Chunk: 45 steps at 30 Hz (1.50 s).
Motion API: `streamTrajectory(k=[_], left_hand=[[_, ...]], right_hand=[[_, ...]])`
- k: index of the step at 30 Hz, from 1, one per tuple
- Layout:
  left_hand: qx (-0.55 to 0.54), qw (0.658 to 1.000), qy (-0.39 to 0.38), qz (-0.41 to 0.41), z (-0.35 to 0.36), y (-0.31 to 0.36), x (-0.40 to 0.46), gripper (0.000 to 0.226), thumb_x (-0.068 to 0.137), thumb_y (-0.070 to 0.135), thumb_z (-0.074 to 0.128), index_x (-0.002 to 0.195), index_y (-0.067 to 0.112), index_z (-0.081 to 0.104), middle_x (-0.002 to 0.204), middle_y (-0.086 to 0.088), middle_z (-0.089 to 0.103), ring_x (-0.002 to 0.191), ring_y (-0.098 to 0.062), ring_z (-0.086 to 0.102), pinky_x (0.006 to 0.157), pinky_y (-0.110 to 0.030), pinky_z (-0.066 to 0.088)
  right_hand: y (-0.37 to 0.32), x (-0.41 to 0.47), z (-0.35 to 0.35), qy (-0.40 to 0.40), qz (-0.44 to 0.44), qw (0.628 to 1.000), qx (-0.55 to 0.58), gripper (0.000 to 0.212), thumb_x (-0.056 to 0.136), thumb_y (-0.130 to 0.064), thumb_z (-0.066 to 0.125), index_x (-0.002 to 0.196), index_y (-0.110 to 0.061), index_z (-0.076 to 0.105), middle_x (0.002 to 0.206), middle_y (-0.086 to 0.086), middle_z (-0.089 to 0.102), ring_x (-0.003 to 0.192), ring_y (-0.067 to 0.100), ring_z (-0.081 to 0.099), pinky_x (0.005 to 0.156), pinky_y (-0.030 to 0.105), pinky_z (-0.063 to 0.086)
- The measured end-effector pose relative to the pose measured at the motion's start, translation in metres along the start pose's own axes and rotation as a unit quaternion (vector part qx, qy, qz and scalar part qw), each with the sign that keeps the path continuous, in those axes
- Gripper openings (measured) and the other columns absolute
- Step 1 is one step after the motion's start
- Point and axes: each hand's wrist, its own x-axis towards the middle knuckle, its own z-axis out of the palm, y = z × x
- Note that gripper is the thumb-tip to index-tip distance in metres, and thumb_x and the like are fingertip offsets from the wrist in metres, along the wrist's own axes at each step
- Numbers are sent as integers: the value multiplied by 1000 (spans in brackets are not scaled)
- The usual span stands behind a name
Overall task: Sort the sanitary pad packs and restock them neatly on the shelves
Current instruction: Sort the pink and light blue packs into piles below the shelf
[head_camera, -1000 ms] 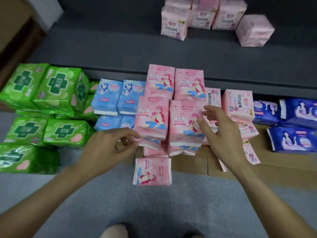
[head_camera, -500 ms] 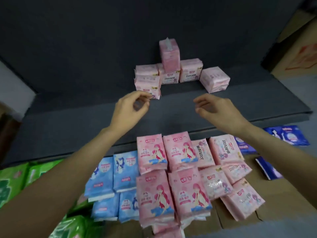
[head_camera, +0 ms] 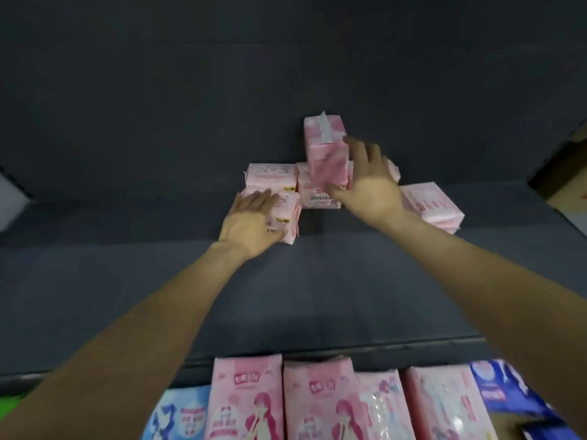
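Packs of pale pink pads sit in a cluster at 12 o'clock, deep on the dark shelf point(head_camera: 158, 281). My left hand point(head_camera: 251, 222) lies flat and open on the front pack point(head_camera: 287, 214); my right hand point(head_camera: 370, 185) spreads open around the upright pack point(head_camera: 324, 144), not yet closed on it. I judge these light, soft and slippery in their film, so I would pinch the two broad sides.
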Motion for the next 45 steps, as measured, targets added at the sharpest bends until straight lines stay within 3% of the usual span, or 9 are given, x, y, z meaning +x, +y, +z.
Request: streamTrajectory(k=[4, 7, 11, 16, 21, 28, 32, 39, 45], left_hand=[[4, 998, 54, 15, 26, -6, 7, 66, 96, 46, 44, 152, 19, 20, 158, -1, 20, 146, -19, 16, 120, -35, 6], [-8, 998, 59, 26, 27, -8, 9, 64, 97, 46, 43, 151, 22, 19, 158, 0, 20, 146, -19, 17, 120, -34, 4], [-49, 996, 72, 21, 26, -8, 12, 63, 94, 44, 51, 149, 22, 28, 155, -1, 27, 144, -21, 24, 120, -34, 10], [28, 998, 54, -7, 11, -7, 13, 78, 81, 43, 67, 146, 20, 31, 145, -3, 38, 130, -25, 34, 103, -37, 29], [91, 996, 19, -15, -2, -5, 15, 85, 75, 47, 72, 143, 15, 33, 138, -7, 34, 123, -27, 33, 97, -38, 30], [-66, 988, 121, -70, -39, 1, -53, 86, 58, 69, 74, 118, 13, 51, 111, -4, 60, 105, -26, 55, 92, -39, 36], [-344, 909, 131, -193, -71, 12, -125, 78, 62, 51, 82, 122, 17, 46, 111, 5, 57, 100, -15, 55, 78, -30, 44], [-682, 661, 110, -292, -83, 44, -232, 39, 83, 39, 68, 117, 26, 54, 112, 8, 67, 102, -9, 65, 77, -23, 52], [-719, 612, 148, -294, -77, 50, -308, 66, 72, 52, 64, 129, 19, 56, 118, 4, 68, 107, -12, 65, 89, -30, 51]], right_hand=[[-19, 60, 31, 17, 110, 994, 18, 111, 68, -60, 74, 148, -12, 15, 143, 11, 36, 129, 34, 37, 101, 46, 37], [-20, 73, 45, 66, 133, 989, 13, 98, 69, -54, 75, 140, -6, 28, 134, 11, 44, 123, 32, 46, 94, 44, 43], [-3, 56, 34, 57, 57, 989, 121, 82, 70, -29, 76, 137, -4, 35, 132, 10, 47, 114, 27, 52, 86, 34, 42], [16, -20, 2, 2, -12, 987, 160, 87, 57, -36, 79, 132, -8, 43, 116, -2, 44, 95, 4, 42, 70, 8, 32], [33, -81, -17, -31, -25, 992, 121, 75, 62, -41, 81, 127, -21, 48, 119, -7, 45, 112, 14, 44, 93, 36, 42], [10, -150, -65, -38, 200, 897, 392, 69, 63, -50, 74, 122, -25, 47, 109, -9, 65, 97, 5, 63, 72, 17, 47], [-18, -203, -97, -61, 255, 860, 439, 57, 73, -49, 65, 121, -21, 47, 99, -3, 70, 81, 6, 68, 64, 17, 49], [-57, -294, -112, -136, 211, 868, 429, 54, 68, -47, 64, 117, -28, 54, 99, -13, 70, 84, 4, 69, 60, 14, 53], [-60, -358, -96, -203, 133, 859, 451, 63, 61, -61, 76, 114, -35, 54, 107, -14, 68, 92, 9, 69, 69, 26, 58]])
